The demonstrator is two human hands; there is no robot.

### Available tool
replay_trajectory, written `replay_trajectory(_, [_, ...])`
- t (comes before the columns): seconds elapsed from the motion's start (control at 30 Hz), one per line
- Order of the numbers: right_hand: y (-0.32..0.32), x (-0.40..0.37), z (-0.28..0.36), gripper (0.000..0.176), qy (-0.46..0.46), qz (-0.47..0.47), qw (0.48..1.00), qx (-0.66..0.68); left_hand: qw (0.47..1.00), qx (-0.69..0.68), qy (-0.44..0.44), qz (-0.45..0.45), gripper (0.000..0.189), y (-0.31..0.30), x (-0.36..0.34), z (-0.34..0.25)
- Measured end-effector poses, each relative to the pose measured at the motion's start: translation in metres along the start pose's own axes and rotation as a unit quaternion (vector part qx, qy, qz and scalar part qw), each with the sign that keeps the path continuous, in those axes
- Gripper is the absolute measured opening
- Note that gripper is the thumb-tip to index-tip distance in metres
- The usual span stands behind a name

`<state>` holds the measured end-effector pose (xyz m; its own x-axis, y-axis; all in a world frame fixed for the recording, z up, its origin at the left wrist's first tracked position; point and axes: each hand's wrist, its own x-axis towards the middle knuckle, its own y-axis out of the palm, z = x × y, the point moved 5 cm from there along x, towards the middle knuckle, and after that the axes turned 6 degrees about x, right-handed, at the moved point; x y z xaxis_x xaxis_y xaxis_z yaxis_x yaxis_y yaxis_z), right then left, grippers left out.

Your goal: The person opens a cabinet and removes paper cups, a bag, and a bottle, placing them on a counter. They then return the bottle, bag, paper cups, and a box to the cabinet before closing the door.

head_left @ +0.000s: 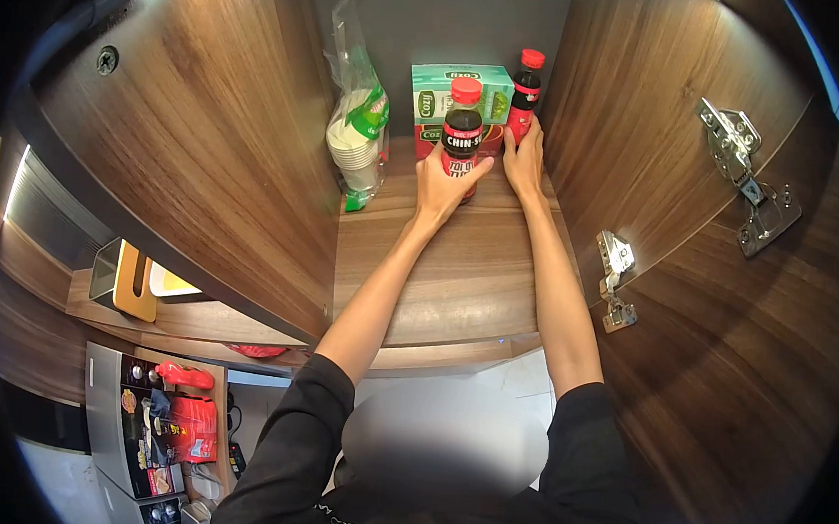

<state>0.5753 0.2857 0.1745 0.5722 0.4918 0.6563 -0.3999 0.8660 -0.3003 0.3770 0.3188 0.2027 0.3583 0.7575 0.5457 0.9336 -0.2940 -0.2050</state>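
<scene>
Inside a wooden cabinet, my left hand is wrapped round the lower part of a red-capped sauce bottle labelled CHIN-SU, held upright before some boxes. My right hand grips the lower part of a second red-capped sauce bottle near the right wall; part of its label is hidden by the fingers. Behind the left bottle stand a green Cozy box and, under it, a red Cozy box, both partly covered by the bottle.
A plastic bag of stacked paper cups stands by the cabinet's left wall. Metal hinges jut out on the right beside the open door. Lower left, red packets lie near a tissue box on a shelf.
</scene>
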Motion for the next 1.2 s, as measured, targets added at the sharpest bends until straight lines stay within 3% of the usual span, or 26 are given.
replay_trajectory(0.33, [-0.010,-0.026,0.008,0.058,-0.011,-0.002,0.994,-0.111,1.000,0.004,0.002,0.005,0.045,0.004,0.000,0.001])
replay_trajectory(0.77, [-0.061,-0.126,0.095,0.054,-0.020,0.073,0.996,0.056,0.997,-0.059,0.009,0.054,0.057,-0.004,-0.014,0.004])
replay_trajectory(0.97, [-0.088,-0.160,0.132,0.062,0.001,0.076,0.996,0.036,0.998,-0.040,-0.003,0.044,0.059,-0.029,-0.055,-0.001])
replay_trajectory(1.0, [-0.094,-0.168,0.141,0.060,-0.015,0.070,0.997,0.004,0.996,-0.027,-0.004,0.088,0.062,-0.039,-0.070,-0.015])
replay_trajectory(1.07, [-0.103,-0.183,0.152,0.054,-0.003,0.111,0.994,0.020,0.989,0.106,0.083,0.067,0.065,-0.054,-0.101,-0.023])
replay_trajectory(1.1, [-0.107,-0.190,0.160,0.053,-0.002,0.126,0.991,0.043,0.988,0.111,0.073,0.075,0.070,-0.061,-0.116,-0.025])
replay_trajectory(1.2, [-0.110,-0.215,0.164,0.049,-0.004,0.158,0.983,0.089,0.995,0.065,0.027,0.068,0.060,-0.090,-0.153,-0.057])
